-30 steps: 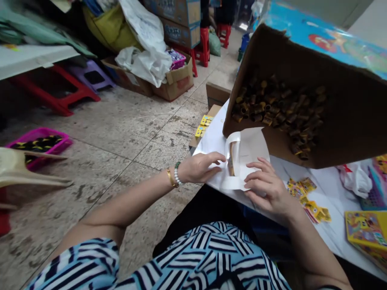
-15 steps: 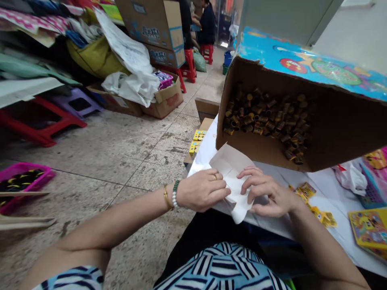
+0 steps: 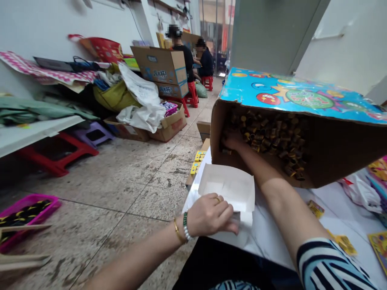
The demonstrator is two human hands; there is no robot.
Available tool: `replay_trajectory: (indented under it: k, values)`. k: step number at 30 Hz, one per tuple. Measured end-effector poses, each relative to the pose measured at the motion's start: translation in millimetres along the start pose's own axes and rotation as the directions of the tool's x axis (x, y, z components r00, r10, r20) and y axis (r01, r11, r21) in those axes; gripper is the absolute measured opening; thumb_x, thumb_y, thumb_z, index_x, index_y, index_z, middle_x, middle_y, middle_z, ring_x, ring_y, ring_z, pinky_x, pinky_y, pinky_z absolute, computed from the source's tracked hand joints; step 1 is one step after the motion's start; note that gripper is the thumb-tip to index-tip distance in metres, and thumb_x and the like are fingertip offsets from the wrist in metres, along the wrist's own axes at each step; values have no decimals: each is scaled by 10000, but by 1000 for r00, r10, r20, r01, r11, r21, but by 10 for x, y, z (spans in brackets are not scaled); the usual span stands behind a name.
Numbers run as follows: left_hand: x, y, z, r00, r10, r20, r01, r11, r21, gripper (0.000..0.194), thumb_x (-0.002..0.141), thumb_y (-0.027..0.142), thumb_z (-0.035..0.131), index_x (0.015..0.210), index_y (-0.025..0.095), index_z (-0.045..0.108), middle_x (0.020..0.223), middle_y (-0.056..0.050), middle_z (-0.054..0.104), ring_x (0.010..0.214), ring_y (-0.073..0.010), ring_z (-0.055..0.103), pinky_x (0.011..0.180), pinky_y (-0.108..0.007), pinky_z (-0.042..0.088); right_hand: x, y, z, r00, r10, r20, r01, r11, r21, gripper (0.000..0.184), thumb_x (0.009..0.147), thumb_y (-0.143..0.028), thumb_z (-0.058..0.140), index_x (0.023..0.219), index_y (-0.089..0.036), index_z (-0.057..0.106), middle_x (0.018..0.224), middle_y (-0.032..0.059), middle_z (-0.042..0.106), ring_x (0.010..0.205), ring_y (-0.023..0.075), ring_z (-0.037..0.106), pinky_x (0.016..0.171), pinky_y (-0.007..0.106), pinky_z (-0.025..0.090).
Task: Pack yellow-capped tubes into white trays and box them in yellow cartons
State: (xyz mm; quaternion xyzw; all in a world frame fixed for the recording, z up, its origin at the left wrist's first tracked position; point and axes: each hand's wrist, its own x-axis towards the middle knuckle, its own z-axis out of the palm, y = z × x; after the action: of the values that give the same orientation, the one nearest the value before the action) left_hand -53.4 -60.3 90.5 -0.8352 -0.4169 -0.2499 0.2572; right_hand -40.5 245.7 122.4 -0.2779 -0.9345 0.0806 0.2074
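My left hand (image 3: 213,215) grips the near edge of a small white paper box (image 3: 226,183), which stands open at the top on the white table. My right hand (image 3: 234,139) reaches into a large cardboard carton (image 3: 302,96) lying on its side, blue and cartoon-printed on top. Inside the carton is a heap of small brown-and-yellow cylinders (image 3: 272,135). The right hand is at the left end of this heap; its fingers are in shadow, and whether they hold a cylinder cannot be seen.
Yellow printed packets (image 3: 344,243) lie on the table at right, near a white plastic bag (image 3: 361,193). Left of the table, a pink basket (image 3: 45,203) sits on the floor. Farther back are stacked cartons (image 3: 161,66), red stools (image 3: 192,94) and two seated people (image 3: 205,62).
My right hand has left the white paper and gone into the carton. The paper has opened out into a box shape, still held by my left hand. The view has tilted up.
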Motion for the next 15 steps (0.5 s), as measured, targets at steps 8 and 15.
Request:
replay_trajectory:
  k: [8,15]
  values:
    - [-266,-27,-99,937,-347,41,341,935,99,809,739,848,613,1064,110,668,834,-81,635,898,-273,608,911,-464,467,-569,452,78,979,-133,155,148,985,-92,294,949,-359,559,1061,-255,810,1436,68,636,1353,324,530,1224,545,280]
    - [-194,5,3,971,-236,-51,234,971,-40,657,755,833,613,724,178,574,619,-4,485,648,-178,435,624,-369,297,-504,824,-385,984,-178,28,180,975,-130,338,967,-446,555,1159,-275,774,1408,48,659,1316,258,587,1142,415,444]
